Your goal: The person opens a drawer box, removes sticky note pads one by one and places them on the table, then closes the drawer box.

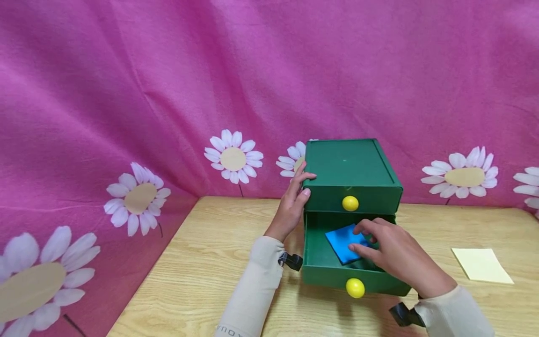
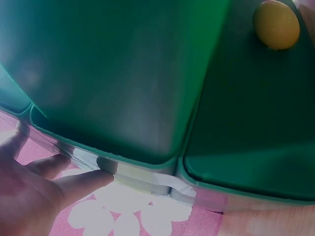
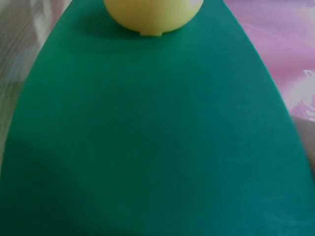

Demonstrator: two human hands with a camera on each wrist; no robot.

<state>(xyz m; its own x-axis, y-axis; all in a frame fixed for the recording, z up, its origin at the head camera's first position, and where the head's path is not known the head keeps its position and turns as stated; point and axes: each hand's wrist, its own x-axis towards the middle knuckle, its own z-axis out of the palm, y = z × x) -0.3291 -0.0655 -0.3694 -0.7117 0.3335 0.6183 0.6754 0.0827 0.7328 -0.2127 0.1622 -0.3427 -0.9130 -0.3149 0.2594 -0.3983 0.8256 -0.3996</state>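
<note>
A green two-drawer cabinet (image 1: 349, 161) with yellow knobs stands on the table. Its lower drawer (image 1: 324, 274) is pulled out and the upper one is closed. Inside the lower drawer is a blue pad of sticky notes (image 1: 340, 241). My right hand (image 1: 396, 250) is over the drawer, thumb and index finger apart above the pad and overlapping it in the head view. Against the cabinet's left side rests my left hand (image 1: 290, 203), with its thumb near the front edge. The left wrist view shows that hand's fingers (image 2: 86, 186) extended along the green wall.
A pale yellow pad of sticky notes (image 1: 482, 265) lies on the wooden table (image 1: 202, 262) to the right of the cabinet. A pink curtain (image 1: 269, 70) with white flowers hangs behind and along the left. The lower yellow knob (image 1: 355, 288) sticks out in front.
</note>
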